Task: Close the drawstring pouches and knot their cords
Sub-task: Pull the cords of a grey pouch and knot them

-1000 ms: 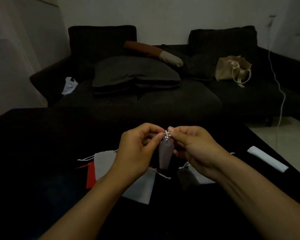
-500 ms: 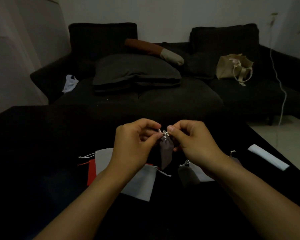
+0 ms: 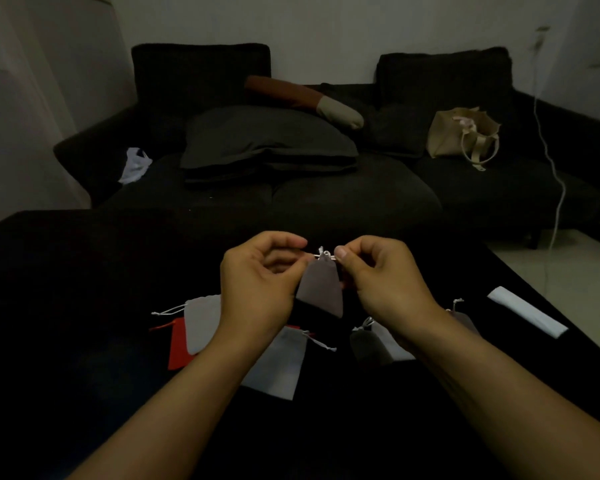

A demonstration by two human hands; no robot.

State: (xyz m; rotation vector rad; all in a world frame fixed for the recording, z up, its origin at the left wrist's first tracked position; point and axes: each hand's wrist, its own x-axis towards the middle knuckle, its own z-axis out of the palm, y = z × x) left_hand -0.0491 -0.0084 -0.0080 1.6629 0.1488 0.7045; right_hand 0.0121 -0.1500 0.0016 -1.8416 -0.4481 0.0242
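Dim room: a dark sofa (image 3: 326,188) with a cushion (image 3: 267,140) and a tan bag (image 3: 461,135) stands behind a black desk (image 3: 84,271), whose top nearly vanishes in the low light. Above the desk, both hands work one grey pouch (image 3: 321,289). It hangs between them, neck up and body down, so its long axis runs roughly vertical, tilted a little toward the right at the bottom. Its gathered mouth sits right at the fingertips, with a small pale cord (image 3: 324,252) bunched on top.

The left hand (image 3: 257,285) has thumb and forefinger pinched together on the cord from the left of the neck; the right hand (image 3: 385,275) pinches it from the right, its thumbnail facing the camera. Each grip is nearly closed on cord alone, and the two are about equally near the neck, so the pouch dangles freely beneath. The cord runs sideways between the grips, crosswise to the pouch. My reading is that the knot is being drawn tight, which would call for pulling the two hands apart along that line. How snug the knot is I cannot tell.

On the desk below lie more pouches: a pale pouch (image 3: 201,323) over a red pouch (image 3: 177,348) at left, a white pouch (image 3: 281,365) in the middle, and a dark pouch (image 3: 364,344) by the right wrist. A white strip (image 3: 527,315) lies well apart at far right.
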